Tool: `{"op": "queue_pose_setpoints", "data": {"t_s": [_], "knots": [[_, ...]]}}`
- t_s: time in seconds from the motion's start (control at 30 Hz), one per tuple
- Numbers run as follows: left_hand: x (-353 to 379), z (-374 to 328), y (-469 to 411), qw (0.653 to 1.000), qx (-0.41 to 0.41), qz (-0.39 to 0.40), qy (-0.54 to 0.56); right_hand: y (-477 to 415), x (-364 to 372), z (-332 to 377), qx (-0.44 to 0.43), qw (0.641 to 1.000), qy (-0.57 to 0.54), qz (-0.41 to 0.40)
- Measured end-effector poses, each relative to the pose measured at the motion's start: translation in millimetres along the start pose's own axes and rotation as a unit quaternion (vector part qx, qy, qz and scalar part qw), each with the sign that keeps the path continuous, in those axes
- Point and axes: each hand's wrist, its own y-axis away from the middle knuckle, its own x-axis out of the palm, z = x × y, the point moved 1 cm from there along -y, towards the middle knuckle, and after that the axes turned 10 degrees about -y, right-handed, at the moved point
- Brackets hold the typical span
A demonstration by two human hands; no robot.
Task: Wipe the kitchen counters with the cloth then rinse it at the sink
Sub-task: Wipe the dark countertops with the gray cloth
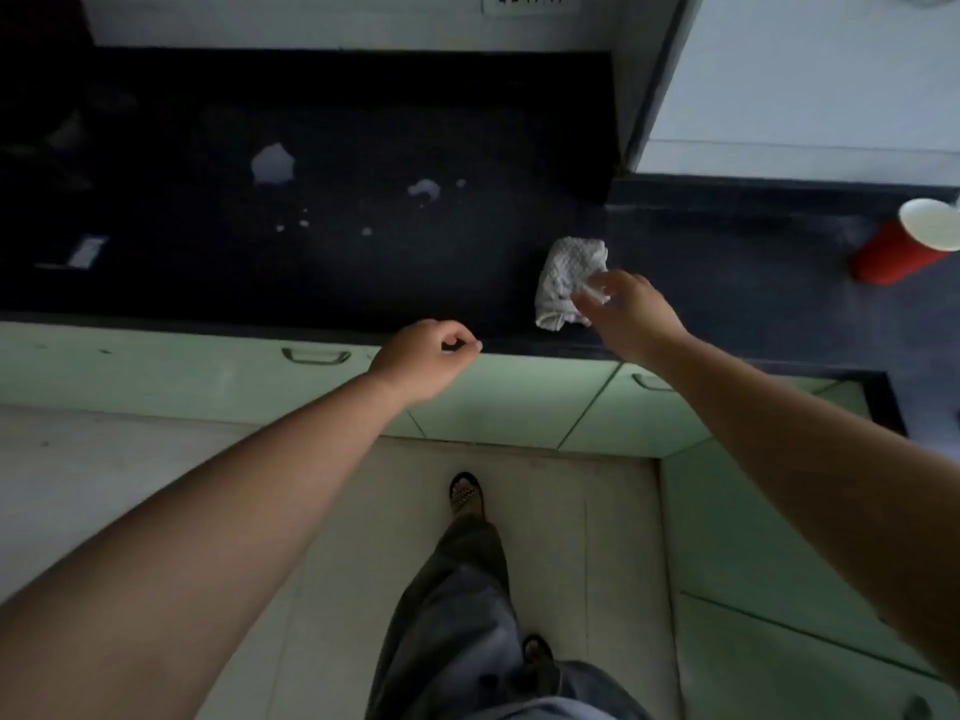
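Observation:
A crumpled white cloth (569,280) lies on the black counter (363,272) near its front edge. My right hand (631,317) hovers just right of the cloth, its fingers spread and blurred, the fingertips at the cloth's right side without a clear grip. Over the counter's front edge, left of the cloth, my left hand (423,358) hangs with loosely curled fingers and holds nothing. White spills (272,163) and smaller splashes (425,188) mark the counter farther back.
A red cup with a white inside (906,241) lies tilted on the counter at the far right. A white wall corner (779,85) juts out behind the cloth. Green drawers with handles (316,356) run under the counter. My feet stand on the tiled floor.

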Motion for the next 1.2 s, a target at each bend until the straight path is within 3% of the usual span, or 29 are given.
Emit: {"op": "queue_pose_setpoints", "data": {"t_s": [0.1,0.23,0.4,0.63,0.93,1.07,1.2], "knots": [[-2.6,8.0,-56.8,0.993,0.048,-0.058,-0.086,-46.1,7.9,-3.8,0.058,0.996,-0.009,-0.062],[9.0,17.6,-111.9,0.985,0.038,-0.036,-0.165,-77.8,41.0,-1.9,0.144,0.985,-0.021,-0.089],[26.5,37.1,-118.6,0.971,0.099,-0.075,-0.205,-89.8,75.9,3.2,0.164,0.975,0.052,-0.139],[30.4,42.9,-120.1,0.97,0.106,-0.076,-0.204,-113.7,62.4,-12.3,0.02,0.981,0.18,-0.063],[27.8,39.1,-119.3,0.967,0.091,-0.053,-0.231,-161.8,56.8,1.2,-0.03,0.987,0.148,-0.063],[26.4,36.4,-118.2,0.969,0.082,-0.049,-0.228,-146.2,65.3,-0.2,-0.121,0.98,0.159,-0.011],[21.0,32.2,-120.2,0.976,0.072,-0.051,-0.199,-143.2,54.2,-20.8,-0.161,0.976,0.144,-0.014]]}}
